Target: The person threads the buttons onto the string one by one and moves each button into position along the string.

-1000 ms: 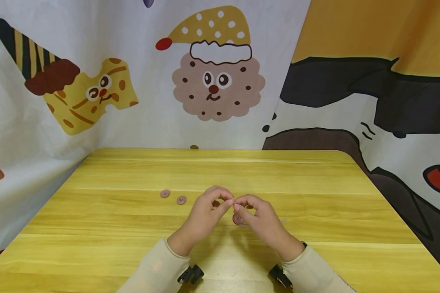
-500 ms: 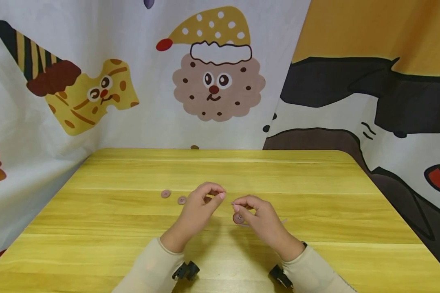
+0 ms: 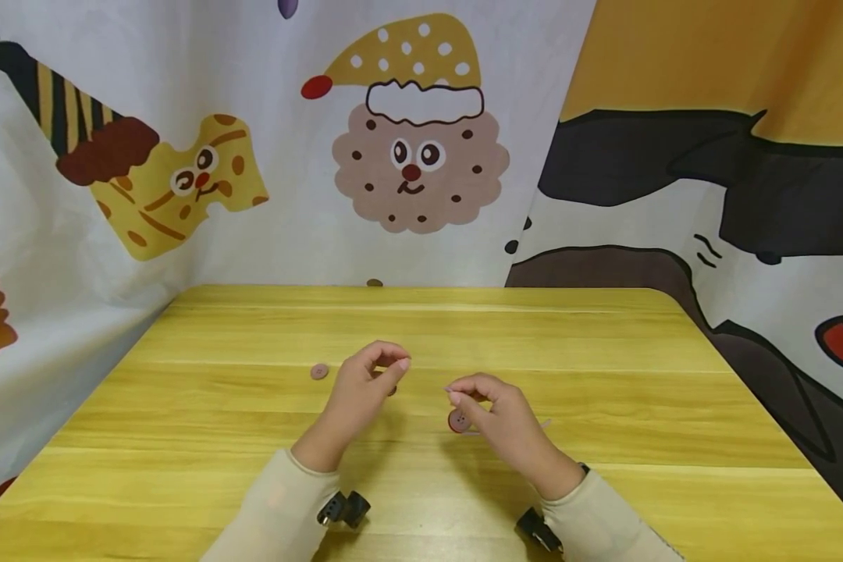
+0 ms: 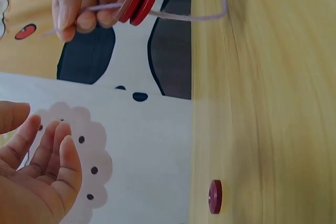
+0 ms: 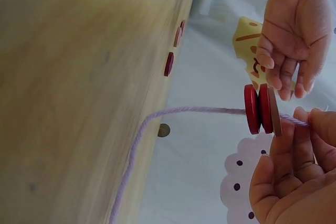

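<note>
My right hand (image 3: pixel 506 417) pinches a lilac string (image 5: pixel 184 109) near its end, between thumb and forefinger. Threaded on the string, close to those fingers, hang two red buttons (image 5: pixel 252 109) and a pinkish-brown button (image 5: pixel 274 111), faces together. From them the string drops and trails over the wooden table. My left hand (image 3: pixel 354 394) is raised to the left, apart from the string; in the left wrist view its fingers (image 4: pixel 68 166) are loosely bent with nothing between them. Beneath it in the head view, a dark red button (image 3: pixel 392 390) shows partly.
A pinkish-brown button (image 3: pixel 319 371) lies on the wooden table (image 3: pixel 253 437) left of my left hand. The right wrist view has a dark red button (image 5: pixel 168 64) and others farther along the table. A printed curtain (image 3: pixel 267 250) hangs behind the table's far edge.
My left hand has parted from the right hand's fingertips and moved left, now covering one of the loose buttons. The right hand stays nearly still, pinching the string.
</note>
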`<state>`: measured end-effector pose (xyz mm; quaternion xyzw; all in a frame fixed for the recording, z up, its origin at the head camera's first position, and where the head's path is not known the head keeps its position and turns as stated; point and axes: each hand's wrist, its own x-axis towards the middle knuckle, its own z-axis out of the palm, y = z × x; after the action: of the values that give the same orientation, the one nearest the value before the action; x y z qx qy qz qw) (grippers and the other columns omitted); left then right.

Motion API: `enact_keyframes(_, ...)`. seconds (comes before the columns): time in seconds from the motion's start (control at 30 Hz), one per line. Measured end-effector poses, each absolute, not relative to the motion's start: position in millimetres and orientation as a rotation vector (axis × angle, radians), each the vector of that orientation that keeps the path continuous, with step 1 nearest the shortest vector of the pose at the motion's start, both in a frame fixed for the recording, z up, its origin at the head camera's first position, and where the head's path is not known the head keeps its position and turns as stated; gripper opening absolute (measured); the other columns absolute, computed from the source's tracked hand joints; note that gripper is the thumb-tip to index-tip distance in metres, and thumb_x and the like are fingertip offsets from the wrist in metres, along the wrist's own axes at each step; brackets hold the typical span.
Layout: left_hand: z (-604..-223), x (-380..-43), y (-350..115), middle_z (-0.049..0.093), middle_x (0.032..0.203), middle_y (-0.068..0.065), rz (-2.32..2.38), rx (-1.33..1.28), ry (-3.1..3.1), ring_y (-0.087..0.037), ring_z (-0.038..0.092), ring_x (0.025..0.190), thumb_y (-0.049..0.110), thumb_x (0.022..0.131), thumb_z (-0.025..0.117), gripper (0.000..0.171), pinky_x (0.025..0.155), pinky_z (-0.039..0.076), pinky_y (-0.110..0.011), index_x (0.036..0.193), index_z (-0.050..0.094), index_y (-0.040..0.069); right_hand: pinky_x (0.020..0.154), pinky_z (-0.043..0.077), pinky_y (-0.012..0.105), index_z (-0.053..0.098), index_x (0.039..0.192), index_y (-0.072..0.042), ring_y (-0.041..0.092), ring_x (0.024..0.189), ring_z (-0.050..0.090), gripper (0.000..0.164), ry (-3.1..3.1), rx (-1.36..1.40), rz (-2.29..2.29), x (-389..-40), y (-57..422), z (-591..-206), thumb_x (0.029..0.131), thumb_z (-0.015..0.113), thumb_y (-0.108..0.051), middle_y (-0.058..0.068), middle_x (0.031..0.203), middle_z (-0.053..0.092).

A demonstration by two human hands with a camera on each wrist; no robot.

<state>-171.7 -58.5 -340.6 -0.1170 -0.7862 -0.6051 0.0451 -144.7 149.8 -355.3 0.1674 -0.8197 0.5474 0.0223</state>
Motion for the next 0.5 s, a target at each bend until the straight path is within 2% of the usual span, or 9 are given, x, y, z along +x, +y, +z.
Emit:
enact_keyframes(0.07, -341, -174, -61, 0.061, 0.094, -0.01, -1.902, -0.319, -2.392, -0.017, 0.056, 0.072, 0.009, 0.096, 0.06, 0.012, 0.066, 0.05, -0.027, 0.104, 0.064, 0.002, 0.072, 0.052, 0.025, 0.069, 0.103, -0.008, 0.012, 0.082, 0.063, 0.013, -2.544, 0.51, 1.674, -145, 150, -356, 0.095, 0.062, -0.016, 0.007, 0.094, 0.066)
enact_keyframes(0.13, -342, -177, -64, 0.062, 0.095, -0.01, -1.892, -0.285, -2.398, -0.016, 0.057, 0.075, 0.009, 0.096, 0.059, 0.012, 0.069, 0.049, -0.028, 0.104, 0.064, 0.002, 0.073, 0.051, 0.025, 0.07, 0.102, -0.009, 0.013, 0.084, 0.061, 0.012, -2.55, 0.503, 1.646, -145, 150, -357, 0.094, 0.062, -0.015, 0.006, 0.093, 0.066)
enact_keyframes(0.2, -344, -180, -68, 0.063, 0.096, -0.009, -1.849, -0.258, -2.416, -0.017, 0.058, 0.082, 0.01, 0.096, 0.059, 0.013, 0.076, 0.047, -0.032, 0.105, 0.065, 0.002, 0.074, 0.05, 0.026, 0.07, 0.101, -0.01, 0.013, 0.085, 0.059, 0.011, -2.56, 0.494, 1.618, -145, 150, -357, 0.094, 0.063, -0.014, 0.005, 0.094, 0.067)
enact_keyframes(0.27, -346, -183, -72, 0.065, 0.096, -0.008, -1.771, -0.226, -2.437, -0.018, 0.058, 0.087, 0.011, 0.095, 0.06, 0.014, 0.092, 0.036, -0.037, 0.104, 0.065, 0.002, 0.074, 0.05, 0.027, 0.07, 0.101, -0.011, 0.014, 0.085, 0.058, 0.011, -2.569, 0.486, 1.605, -145, 150, -357, 0.094, 0.063, -0.014, 0.004, 0.094, 0.067)
enact_keyframes(0.33, -347, -186, -76, 0.066, 0.096, -0.007, -1.729, -0.177, -2.46, -0.02, 0.06, 0.089, 0.014, 0.095, 0.061, 0.015, 0.093, 0.036, -0.04, 0.105, 0.066, 0.003, 0.074, 0.05, 0.028, 0.07, 0.101, -0.011, 0.014, 0.086, 0.058, 0.01, -2.579, 0.479, 1.601, -145, 150, -357, 0.094, 0.063, -0.013, 0.005, 0.094, 0.067)
enact_keyframes(0.43, -349, -192, -83, 0.063, 0.094, -0.006, -1.767, -0.082, -2.46, -0.021, 0.059, 0.082, 0.015, 0.095, 0.062, 0.017, 0.084, 0.043, -0.036, 0.106, 0.065, 0.003, 0.073, 0.049, 0.027, 0.07, 0.101, -0.011, 0.015, 0.085, 0.058, 0.01, -2.583, 0.475, 1.601, -145, 150, -357, 0.094, 0.063, -0.013, 0.004, 0.094, 0.067)
enact_keyframes(0.5, -350, -195, -87, 0.06, 0.094, -0.006, -1.84, -0.014, -2.447, -0.019, 0.055, 0.079, 0.016, 0.095, 0.061, 0.019, 0.065, 0.049, -0.032, 0.108, 0.064, 0.003, 0.073, 0.049, 0.027, 0.07, 0.101, -0.011, 0.015, 0.085, 0.058, 0.01, -2.579, 0.48, 1.599, -145, 150, -357, 0.094, 0.063, -0.013, 0.003, 0.093, 0.067)
